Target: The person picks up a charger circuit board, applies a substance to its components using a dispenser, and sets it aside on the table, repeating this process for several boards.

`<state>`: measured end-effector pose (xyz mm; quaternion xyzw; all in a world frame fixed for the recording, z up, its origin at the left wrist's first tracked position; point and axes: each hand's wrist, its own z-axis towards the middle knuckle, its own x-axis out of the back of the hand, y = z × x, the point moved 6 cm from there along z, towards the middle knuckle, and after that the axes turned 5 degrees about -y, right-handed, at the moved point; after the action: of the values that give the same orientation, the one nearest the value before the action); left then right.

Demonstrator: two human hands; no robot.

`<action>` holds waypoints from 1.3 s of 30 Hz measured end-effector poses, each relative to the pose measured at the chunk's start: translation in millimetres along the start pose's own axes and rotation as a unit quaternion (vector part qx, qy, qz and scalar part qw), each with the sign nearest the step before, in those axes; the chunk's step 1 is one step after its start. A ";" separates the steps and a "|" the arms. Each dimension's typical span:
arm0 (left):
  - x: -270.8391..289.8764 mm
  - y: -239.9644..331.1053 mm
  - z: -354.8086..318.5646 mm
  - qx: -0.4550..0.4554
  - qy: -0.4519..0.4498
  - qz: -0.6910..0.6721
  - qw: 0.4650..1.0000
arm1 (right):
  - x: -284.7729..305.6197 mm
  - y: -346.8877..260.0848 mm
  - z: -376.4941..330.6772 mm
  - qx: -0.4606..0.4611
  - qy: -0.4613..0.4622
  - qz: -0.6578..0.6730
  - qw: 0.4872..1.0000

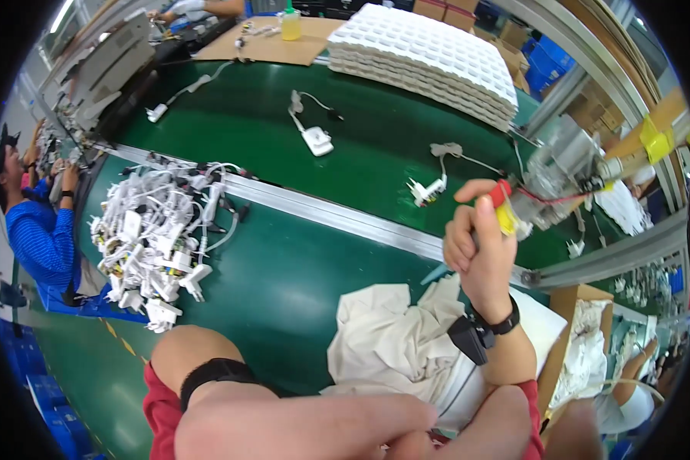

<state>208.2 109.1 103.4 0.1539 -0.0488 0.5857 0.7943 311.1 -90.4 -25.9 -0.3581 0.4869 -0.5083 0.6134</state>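
My right hand, raised at the right with a black strap and dark box on its wrist, has its fingers curled. Thumb and forefinger close round a small red-and-yellow piece, whose exact kind I cannot make out. A red wire runs from beside it to a bar wrapped in clear plastic. My left hand is very near and blurred across the bottom, bent in toward me; its fingers are mostly hidden. Below my right hand lies a crumpled off-white cloth. Just beyond it is a white plug adapter with its cable.
A heap of white plug adapters with cables covers the bench's left. Beyond a metal rail, more adapters, one a white block, lie on the green belt. Stacked white trays stand behind. A person in blue sits far left.
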 end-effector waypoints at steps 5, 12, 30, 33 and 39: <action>-28.3 -14.2 3.6 0.047 -0.008 0.030 0.998 | -7.1 14.7 6.4 -0.003 -0.023 0.004 1.000; -68.7 -54.6 19.1 0.132 -0.038 0.088 0.987 | 11.0 1.3 4.1 -0.077 0.076 0.000 0.994; 6.6 -360.3 -139.7 0.499 -0.397 0.447 0.627 | 15.4 0.1 10.0 0.003 0.013 0.008 1.000; 0.3 -352.1 -134.2 0.519 -0.383 0.396 0.654 | 17.0 0.4 10.6 0.001 0.019 0.006 1.000; -47.4 -292.3 -170.0 0.620 0.181 -0.325 0.691 | 28.2 -3.9 12.6 0.003 0.037 0.006 0.999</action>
<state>452.4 39.0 -124.7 0.5082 0.5232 0.2049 0.6527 322.3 -119.4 -25.5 -0.3344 0.5103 -0.5189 0.5987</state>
